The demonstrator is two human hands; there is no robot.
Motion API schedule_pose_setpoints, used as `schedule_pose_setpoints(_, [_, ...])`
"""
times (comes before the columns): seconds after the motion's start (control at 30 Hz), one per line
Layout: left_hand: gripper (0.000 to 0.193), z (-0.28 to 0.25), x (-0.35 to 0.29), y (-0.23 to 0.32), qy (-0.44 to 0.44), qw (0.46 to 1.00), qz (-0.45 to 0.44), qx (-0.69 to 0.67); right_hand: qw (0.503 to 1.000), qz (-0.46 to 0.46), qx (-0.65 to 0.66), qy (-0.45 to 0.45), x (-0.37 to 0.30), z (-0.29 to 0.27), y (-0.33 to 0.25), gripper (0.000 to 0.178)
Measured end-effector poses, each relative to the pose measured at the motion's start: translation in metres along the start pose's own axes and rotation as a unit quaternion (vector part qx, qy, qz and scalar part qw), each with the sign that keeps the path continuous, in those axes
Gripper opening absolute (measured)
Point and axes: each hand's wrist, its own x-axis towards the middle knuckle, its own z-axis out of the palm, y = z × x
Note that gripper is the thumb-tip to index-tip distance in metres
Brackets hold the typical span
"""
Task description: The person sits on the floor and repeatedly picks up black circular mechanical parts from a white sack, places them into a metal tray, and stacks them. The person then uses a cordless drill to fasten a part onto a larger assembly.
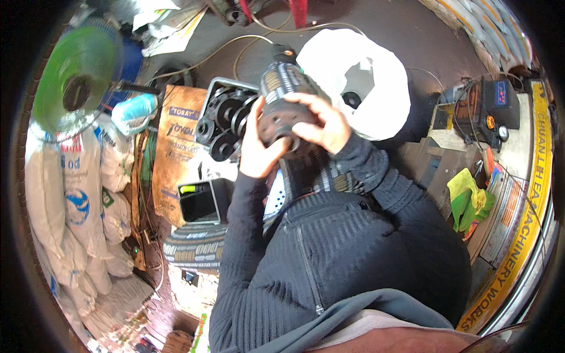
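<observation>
Both my hands close round a dark round part with a raised hub and small holes in its face, held above my lap in front of my knee. My left hand grips its left side, thumb against the hub. From the right, my right hand wraps its edge, its thumb also pressed near the hub. Just left of my hands stands a grey crate full of similar black round parts. A white plastic bag gapes open beyond my right hand, with a dark round piece inside.
A small grey bin with a yellow-green item sits by my left forearm. Further left are a cardboard sheet, a green fan and stuffed white sacks. On the right, a black device with cables rests near a yellow-edged machine.
</observation>
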Motion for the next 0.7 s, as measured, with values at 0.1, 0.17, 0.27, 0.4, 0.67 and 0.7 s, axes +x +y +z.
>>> schedule_pose_setpoints(0.1, [0.073,-0.031,-0.004,-0.026,-0.042,0.998,-0.021,-0.038,0.987,-0.053,-0.104,-0.108,0.008,-0.011,-0.011,0.066])
schedule_pose_setpoints(0.17, [0.069,-0.033,-0.013,-0.048,-0.007,0.988,-0.035,-0.151,0.992,-0.103,-0.066,0.018,0.02,-0.036,0.007,0.045])
schedule_pose_setpoints(0.27, [0.069,-0.017,-0.016,-0.059,0.106,0.949,-0.089,-0.282,0.944,0.048,-0.016,0.327,0.044,-0.125,0.071,0.026])
schedule_pose_setpoints(0.4, [0.056,-0.013,0.005,-0.069,0.037,0.936,-0.068,-0.345,0.808,0.386,-0.421,0.141,0.037,-0.254,0.276,0.023])
schedule_pose_setpoints(0.67, [0.054,0.001,0.013,-0.048,0.106,0.968,-0.174,0.144,0.698,0.499,-0.507,-0.084,0.056,-0.223,0.333,0.048])
schedule_pose_setpoints(0.7, [0.054,0.001,0.012,-0.047,0.111,0.97,-0.18,0.119,0.704,0.497,-0.501,-0.083,0.057,-0.226,0.351,0.049])
